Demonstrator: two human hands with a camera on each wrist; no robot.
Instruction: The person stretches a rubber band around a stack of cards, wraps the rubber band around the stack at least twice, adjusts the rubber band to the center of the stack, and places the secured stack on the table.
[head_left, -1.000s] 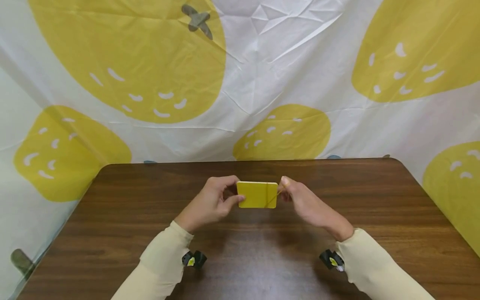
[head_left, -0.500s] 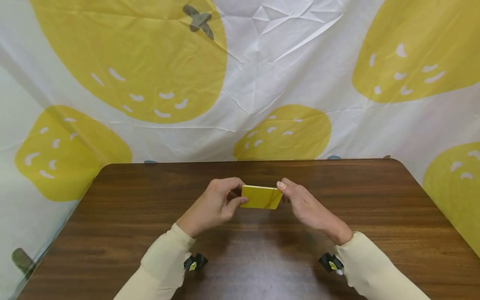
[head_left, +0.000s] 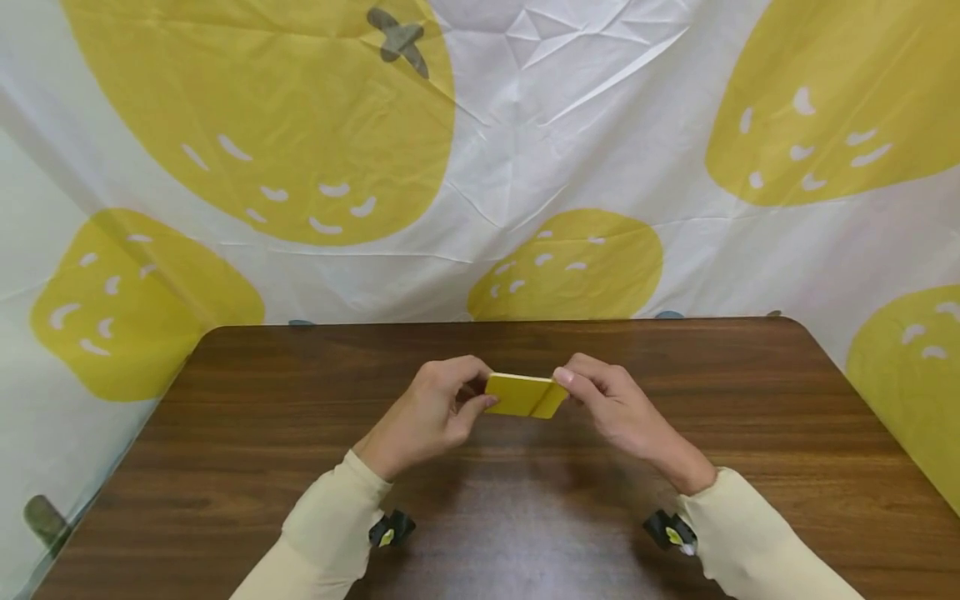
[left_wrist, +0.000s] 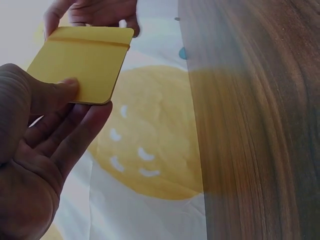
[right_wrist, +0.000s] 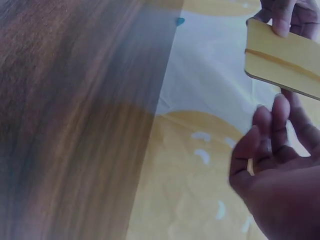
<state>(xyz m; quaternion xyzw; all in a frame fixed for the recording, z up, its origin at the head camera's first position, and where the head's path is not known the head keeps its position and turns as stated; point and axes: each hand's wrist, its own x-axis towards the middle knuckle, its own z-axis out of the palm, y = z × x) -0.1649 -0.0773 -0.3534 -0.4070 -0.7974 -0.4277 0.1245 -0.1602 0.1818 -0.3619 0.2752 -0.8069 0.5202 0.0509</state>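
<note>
The grip of the left hand (head_left: 420, 417) pinches the left end of the yellow notebook (head_left: 517, 395): the thumb lies on the cover which faces the person, and the fingers support from behind. The grip of the right hand (head_left: 622, 408) pinches too, at the upper right corner of the notebook, where we see its thumb; several of its fingers are bent beside the notebook.

Near the right end of the notebook, an elastic band (left_wrist: 90, 42) runs straight across the cover. One second ago, we could see a strand stretched slantwise from the notebook to the right fingers; now we find only this single line, and the notebook, which was level, has its right end a little lower. We judge that the band has come into its place and keeps the notebook closed, so the fastening looks nearly finished. The rear side of the notebook we cannot check.

The notebook is held up over the brown desk (head_left: 285, 392), not touching it. Nearer to the person than the notebook are two pale sleeves (head_left: 322, 517); beyond it hangs the fruit-patterned cloth (head_left: 360, 287).
</note>
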